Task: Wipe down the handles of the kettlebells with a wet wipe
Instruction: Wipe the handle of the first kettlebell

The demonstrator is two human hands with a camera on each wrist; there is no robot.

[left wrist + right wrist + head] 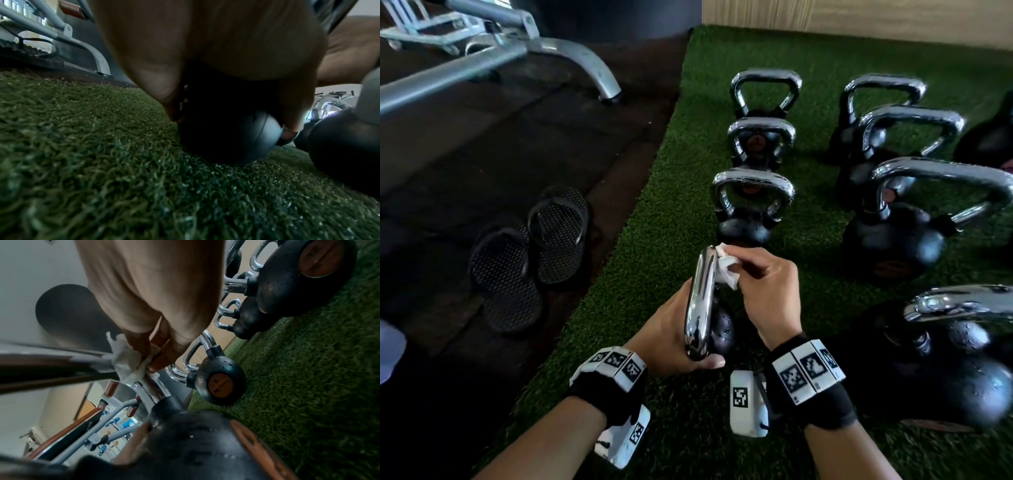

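A small black kettlebell [722,330] with a chrome handle [700,301] stands on green turf, nearest to me. My left hand [671,339] grips the near end of that handle, thumb underneath. My right hand [767,291] pinches a crumpled white wet wipe [727,270] and presses it against the far end of the handle. The right wrist view shows the wipe [127,363] wrapped on the chrome bar at the handle's bend. In the left wrist view the black ball [228,138] rests on the grass under my palm.
Several more black kettlebells with chrome handles stand in two rows on the turf [671,192], the closest ahead [751,209] and to the right [893,236]. A pair of black sandals [530,253] lies on dark rubber flooring at left. A grey bench frame [571,58] stands beyond.
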